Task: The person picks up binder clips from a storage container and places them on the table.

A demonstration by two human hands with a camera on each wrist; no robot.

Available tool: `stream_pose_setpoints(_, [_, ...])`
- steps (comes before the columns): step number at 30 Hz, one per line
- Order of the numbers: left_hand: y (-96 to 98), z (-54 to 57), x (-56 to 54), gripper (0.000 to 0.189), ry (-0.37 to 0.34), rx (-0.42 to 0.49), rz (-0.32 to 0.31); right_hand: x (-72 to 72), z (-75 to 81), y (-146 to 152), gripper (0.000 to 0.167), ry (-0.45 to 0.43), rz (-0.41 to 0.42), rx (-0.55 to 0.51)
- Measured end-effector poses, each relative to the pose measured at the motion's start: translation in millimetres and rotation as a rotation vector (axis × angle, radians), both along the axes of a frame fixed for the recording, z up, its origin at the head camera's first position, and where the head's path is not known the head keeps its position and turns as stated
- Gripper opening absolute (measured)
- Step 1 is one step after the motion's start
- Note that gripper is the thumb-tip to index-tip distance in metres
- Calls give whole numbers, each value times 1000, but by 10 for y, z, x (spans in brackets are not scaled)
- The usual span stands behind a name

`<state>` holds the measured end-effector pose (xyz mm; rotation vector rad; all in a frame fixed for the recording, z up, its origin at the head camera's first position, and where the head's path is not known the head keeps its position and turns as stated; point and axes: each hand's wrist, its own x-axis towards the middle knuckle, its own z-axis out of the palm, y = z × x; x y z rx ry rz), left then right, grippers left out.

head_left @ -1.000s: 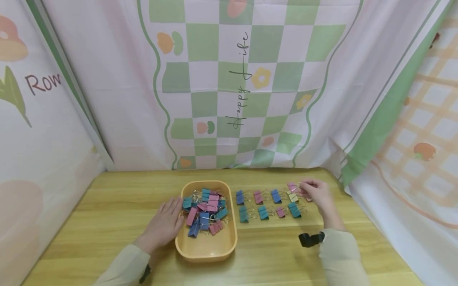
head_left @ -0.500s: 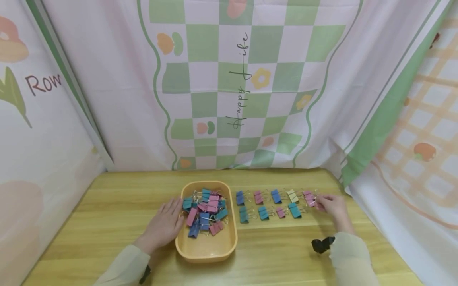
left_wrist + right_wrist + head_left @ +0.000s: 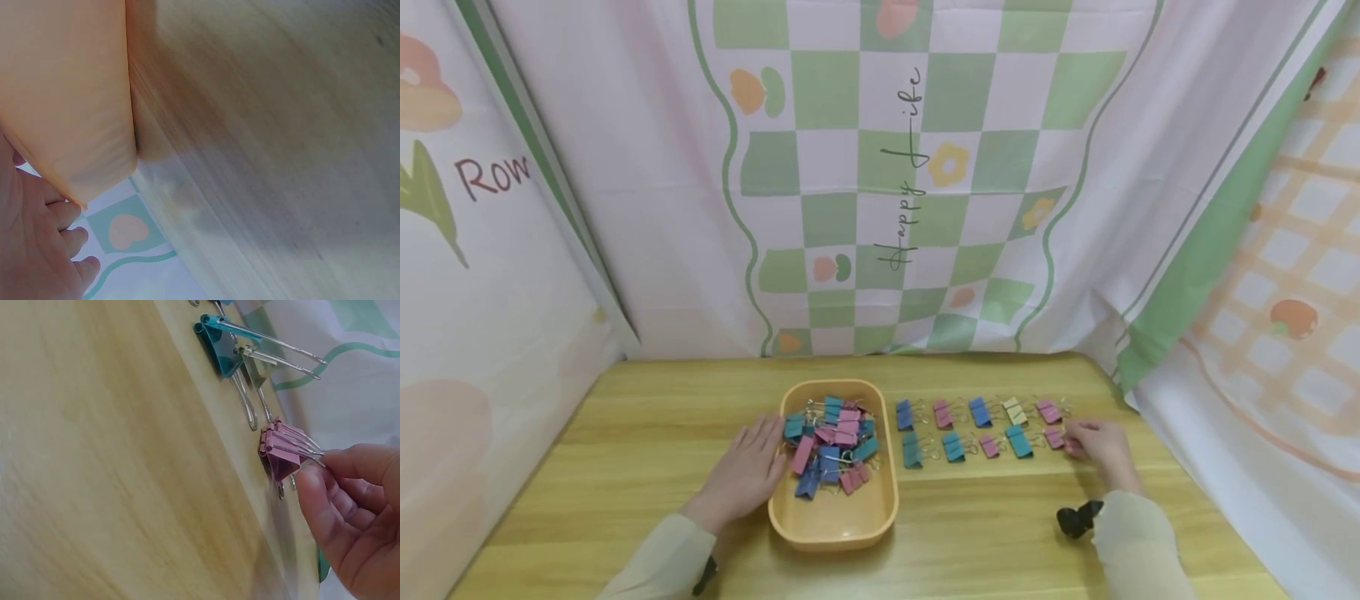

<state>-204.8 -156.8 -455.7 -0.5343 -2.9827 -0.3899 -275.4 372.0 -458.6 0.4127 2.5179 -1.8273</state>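
Note:
My right hand [image 3: 1101,446] pinches the wire handle of a small pink binder clip [image 3: 1055,438] at the right end of the front row. In the right wrist view, thumb and forefinger meet on that pink clip's [image 3: 281,459] handle, close to a teal clip [image 3: 220,350]. Another pink clip [image 3: 1049,411] lies just behind it, ending the back row. My left hand [image 3: 745,467] rests with straight fingers against the left side of an orange plastic tray [image 3: 831,529]. The left wrist view shows its fingers by the tray wall [image 3: 75,94].
Inside the tray is a heap of blue, pink and teal binder clips [image 3: 829,458]. Two rows of clips lie right of it, among them a yellow clip [image 3: 1014,411] and a blue clip [image 3: 980,412]. A patterned curtain [image 3: 895,208] hangs behind the wooden table [image 3: 970,533].
My right hand set a pink clip at the end of the back row, let go of it, and moved slightly nearer to the small pink clip below. The left hand stayed put.

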Motion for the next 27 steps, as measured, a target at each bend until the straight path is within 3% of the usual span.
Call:
stream_pose_setpoints(5, [6, 5, 0, 56, -12, -4, 1, 14, 101, -5, 45, 19, -12, 164])
stream_pose_setpoints(11, [-1, 15, 1, 56, -16, 3, 1, -1, 499, -298, 48, 185, 26, 294])
stream_pose_setpoints(18, [-7, -5, 1, 56, 1, 1, -9, 30, 904, -895, 41, 354, 125, 283])
stream_pose_setpoints(27, [-4, 0, -5, 56, 1, 1, -2, 54, 1009, -1596, 34, 381, 323, 248])
